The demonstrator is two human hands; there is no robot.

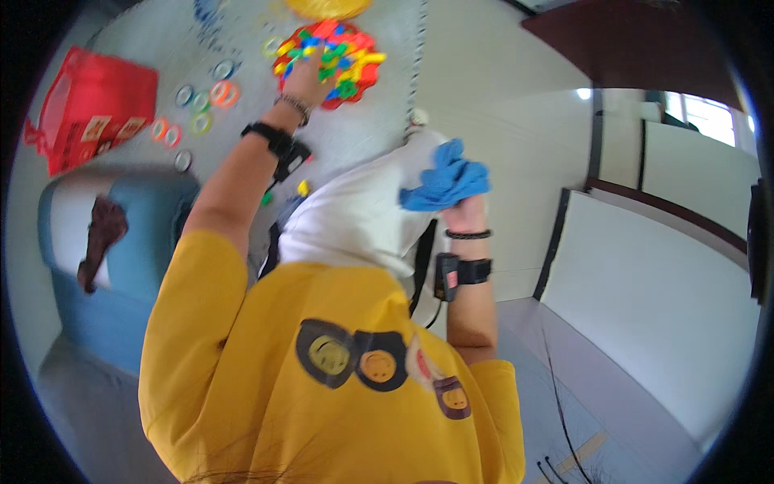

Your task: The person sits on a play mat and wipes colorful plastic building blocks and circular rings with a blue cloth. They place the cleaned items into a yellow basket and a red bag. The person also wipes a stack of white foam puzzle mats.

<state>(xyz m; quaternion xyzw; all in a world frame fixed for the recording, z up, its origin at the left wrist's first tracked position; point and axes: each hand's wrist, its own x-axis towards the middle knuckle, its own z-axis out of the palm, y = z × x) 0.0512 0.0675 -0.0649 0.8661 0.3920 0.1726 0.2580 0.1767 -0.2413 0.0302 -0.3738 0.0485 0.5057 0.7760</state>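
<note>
My left hand (307, 78) reaches over a red scalloped tray (329, 104) heaped with small plastic pieces (346, 59) in red, yellow, green and blue. Its fingers touch or hover just above the heap; blur hides whether they pinch a piece. My right hand (465, 212) grips a crumpled blue cloth (446, 180), held out beside my white-clad leg (351, 212). Each forearm carries a strapped black device and a beaded bracelet.
Rolls of coloured tape (224, 94) lie scattered on the grey mat (338, 145), near a red bag (100, 109). Beyond the tray sits a yellow dish (329, 7). A brown cloth (103, 239) rests on a blue-and-white seat (139, 242). Loose pieces (303, 188) lie by my leg.
</note>
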